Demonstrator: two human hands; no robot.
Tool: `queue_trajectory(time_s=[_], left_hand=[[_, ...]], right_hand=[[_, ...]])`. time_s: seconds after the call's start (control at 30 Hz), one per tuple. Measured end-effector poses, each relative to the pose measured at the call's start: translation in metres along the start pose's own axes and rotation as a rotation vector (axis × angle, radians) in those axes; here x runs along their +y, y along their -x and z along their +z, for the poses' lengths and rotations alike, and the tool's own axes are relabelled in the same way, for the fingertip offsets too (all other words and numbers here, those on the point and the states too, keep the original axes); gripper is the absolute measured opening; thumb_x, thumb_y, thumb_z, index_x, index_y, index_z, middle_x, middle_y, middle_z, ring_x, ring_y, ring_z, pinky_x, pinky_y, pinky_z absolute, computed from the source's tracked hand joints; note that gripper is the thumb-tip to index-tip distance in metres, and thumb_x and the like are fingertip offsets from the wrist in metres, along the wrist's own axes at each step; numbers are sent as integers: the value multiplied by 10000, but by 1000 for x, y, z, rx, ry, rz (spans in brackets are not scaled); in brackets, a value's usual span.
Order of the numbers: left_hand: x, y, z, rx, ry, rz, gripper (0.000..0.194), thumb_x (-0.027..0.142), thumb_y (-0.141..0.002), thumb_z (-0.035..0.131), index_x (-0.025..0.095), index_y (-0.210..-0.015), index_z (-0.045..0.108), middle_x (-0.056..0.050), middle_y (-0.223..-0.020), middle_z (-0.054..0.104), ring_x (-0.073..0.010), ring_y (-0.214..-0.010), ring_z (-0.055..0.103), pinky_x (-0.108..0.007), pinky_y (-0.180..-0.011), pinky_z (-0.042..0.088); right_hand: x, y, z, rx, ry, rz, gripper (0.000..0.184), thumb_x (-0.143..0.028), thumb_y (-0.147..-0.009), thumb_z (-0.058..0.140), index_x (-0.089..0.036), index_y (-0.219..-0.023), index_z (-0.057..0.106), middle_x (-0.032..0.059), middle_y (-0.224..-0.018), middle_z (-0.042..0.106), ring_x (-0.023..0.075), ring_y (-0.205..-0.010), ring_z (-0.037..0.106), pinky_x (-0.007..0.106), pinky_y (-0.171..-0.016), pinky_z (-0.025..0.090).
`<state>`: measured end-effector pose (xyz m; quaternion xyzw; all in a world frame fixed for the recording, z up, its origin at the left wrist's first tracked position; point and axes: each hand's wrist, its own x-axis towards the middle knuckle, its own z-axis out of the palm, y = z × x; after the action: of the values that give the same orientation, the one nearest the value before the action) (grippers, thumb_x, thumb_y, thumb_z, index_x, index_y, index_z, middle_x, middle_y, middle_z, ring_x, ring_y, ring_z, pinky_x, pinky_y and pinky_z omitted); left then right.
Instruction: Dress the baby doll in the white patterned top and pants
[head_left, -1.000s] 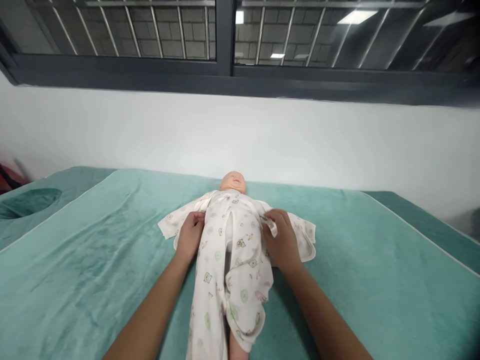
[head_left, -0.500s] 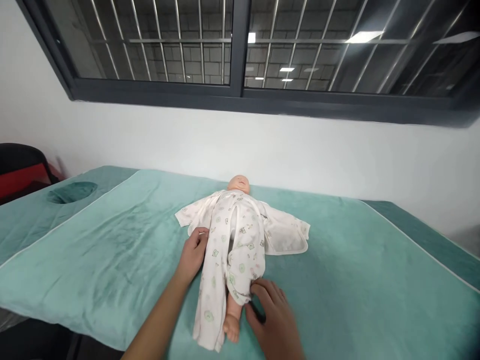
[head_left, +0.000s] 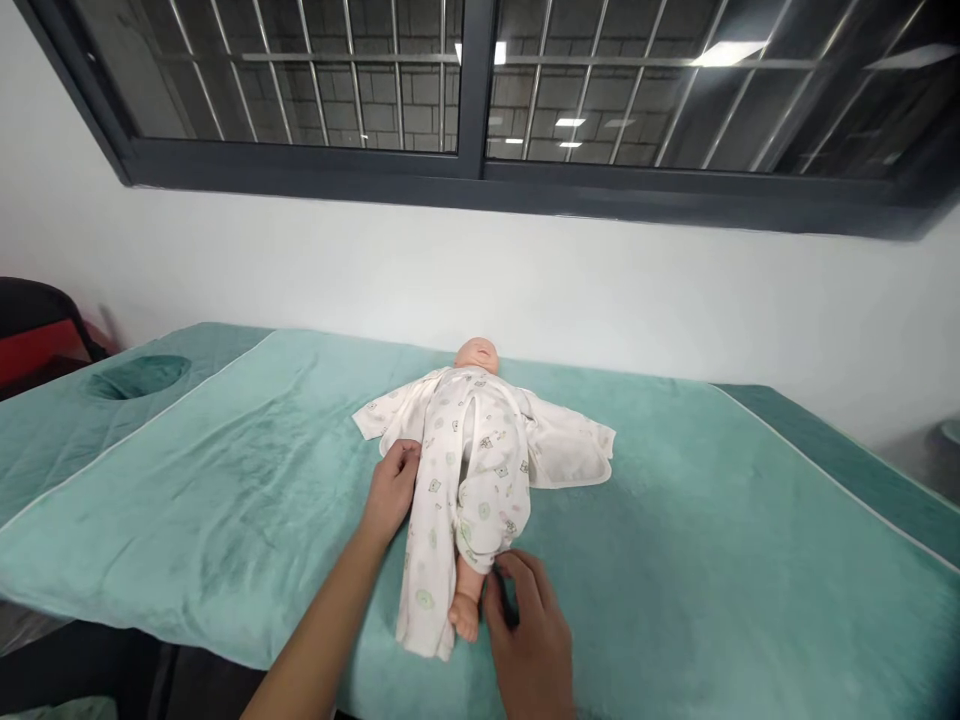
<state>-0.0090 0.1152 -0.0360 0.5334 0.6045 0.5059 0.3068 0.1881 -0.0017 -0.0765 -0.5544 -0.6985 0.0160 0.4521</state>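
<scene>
A baby doll (head_left: 478, 354) lies on its back, head toward the wall, with a white printed baby shirt (head_left: 566, 440) spread under its arms. White baby trousers (head_left: 437, 500) with a green animal print lie over its front. One trouser leg is flat and stretched out; from the cuff of the other comes the doll's bare foot (head_left: 465, 612). My left hand (head_left: 394, 490) is closed at the trousers' left edge, near the hip, its fingertips partly hidden. At the cuff beside the ankle, my right hand (head_left: 529, 625) pinches the trouser fabric between thumb and fingers.
A green padded bed (head_left: 712, 530) with a face hole (head_left: 141, 377) at its left end stands against the white wall (head_left: 375, 270). Above is a dark-framed window (head_left: 472, 170) with bars. A black and red chair (head_left: 37, 340) is at the far left.
The view has tilted slightly, shifting the scene up. My right hand stays at the cuff, which sits a little higher on the doll's leg in the picture. My left hand keeps its place by the hip.
</scene>
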Motion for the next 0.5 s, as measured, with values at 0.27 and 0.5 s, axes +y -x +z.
queue_trajectory(time_s=[0.27,0.5], left_hand=[[2,0,-1,10,0,-7,245,397,-904,453,213,-836,599,21,-755,618,-169,-749,555,-269,-700,417],[-2,-1,-1,-4,-1,-32,259,411,-898,460,205,-856,613,15,-758,613,-170,-744,548,-275,-689,407]], right_hand=[[-6,-7,-4,-6,-100,-56,120,-140,-865,546,-208,-939,613,51,-912,677,183,-832,649,290,-728,524],[-7,-8,-31,-275,-514,38,143,-64,-758,552,-204,-785,562,4,-770,632,137,-696,617,218,-641,489]])
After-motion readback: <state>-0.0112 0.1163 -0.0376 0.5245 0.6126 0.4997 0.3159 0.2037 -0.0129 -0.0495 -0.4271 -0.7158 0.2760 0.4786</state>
